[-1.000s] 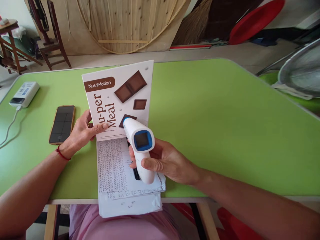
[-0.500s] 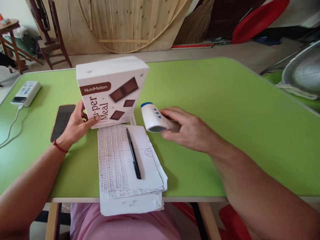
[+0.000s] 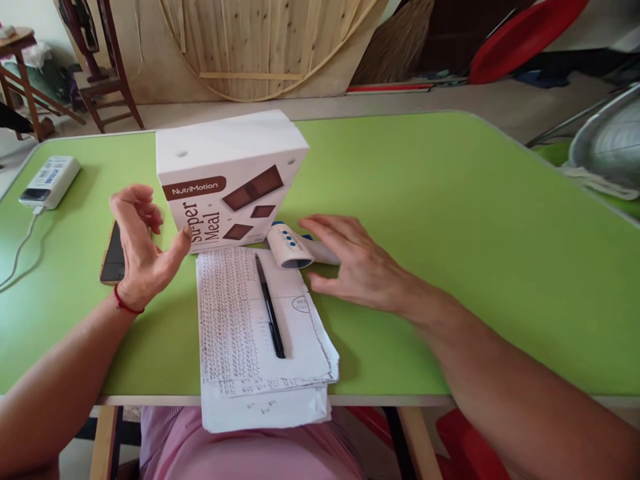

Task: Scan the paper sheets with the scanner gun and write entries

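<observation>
A white NutriMotion box (image 3: 233, 143) with brown print stands upright at the back of the paper stack. My left hand (image 3: 143, 243) is just left of the box, open, with fingers curved and apart; the thumb overlaps the box's lower left edge, and I cannot tell whether it touches. A white handheld infrared thermometer (image 3: 289, 248) with blue buttons lies by the box's lower right corner, on the top edge of the papers (image 3: 227, 313). My right hand (image 3: 363, 267) is open around its handle, fingers spread and not closed on it. A black pen (image 3: 270, 307) rests on the handwritten sheets.
A smartphone (image 3: 114, 257) lies partly behind my left hand. Further left is a white power bank (image 3: 50, 181) with a cable plugged in. The papers overhang the front edge of the green table (image 3: 450, 200). A metal basin (image 3: 607, 143) stands beyond the right edge.
My right hand has lowered the thermometer onto the papers and table beside the box and loosened its fingers. My left hand has let go of the box and drawn slightly left.
</observation>
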`<state>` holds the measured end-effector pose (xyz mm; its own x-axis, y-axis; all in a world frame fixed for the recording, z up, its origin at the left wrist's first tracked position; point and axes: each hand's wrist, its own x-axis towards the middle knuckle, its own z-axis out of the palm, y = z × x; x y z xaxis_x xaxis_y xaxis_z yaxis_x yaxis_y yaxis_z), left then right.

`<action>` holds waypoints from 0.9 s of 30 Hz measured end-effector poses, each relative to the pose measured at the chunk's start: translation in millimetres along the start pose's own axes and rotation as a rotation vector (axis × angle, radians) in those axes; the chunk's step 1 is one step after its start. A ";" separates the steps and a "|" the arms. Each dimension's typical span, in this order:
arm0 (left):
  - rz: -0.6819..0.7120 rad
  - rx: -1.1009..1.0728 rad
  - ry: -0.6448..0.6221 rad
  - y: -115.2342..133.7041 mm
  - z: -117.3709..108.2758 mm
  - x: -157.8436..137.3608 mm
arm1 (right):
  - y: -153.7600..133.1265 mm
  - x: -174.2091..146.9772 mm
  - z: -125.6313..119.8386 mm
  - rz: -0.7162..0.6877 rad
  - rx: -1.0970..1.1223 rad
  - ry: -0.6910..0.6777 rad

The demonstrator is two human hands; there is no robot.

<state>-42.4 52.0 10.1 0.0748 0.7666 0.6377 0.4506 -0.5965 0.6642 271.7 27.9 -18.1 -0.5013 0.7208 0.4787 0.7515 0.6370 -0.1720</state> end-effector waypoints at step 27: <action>0.096 0.616 -0.982 33.2 21.3 -21.5 | -49.5 2.2 -10.6 -0.509 -0.005 -0.136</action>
<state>-10.1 20.7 10.1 0.6679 0.7399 -0.0804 0.7416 -0.6527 0.1550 238.0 -4.9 0.6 -0.8542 0.3495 0.3849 0.4001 0.9147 0.0573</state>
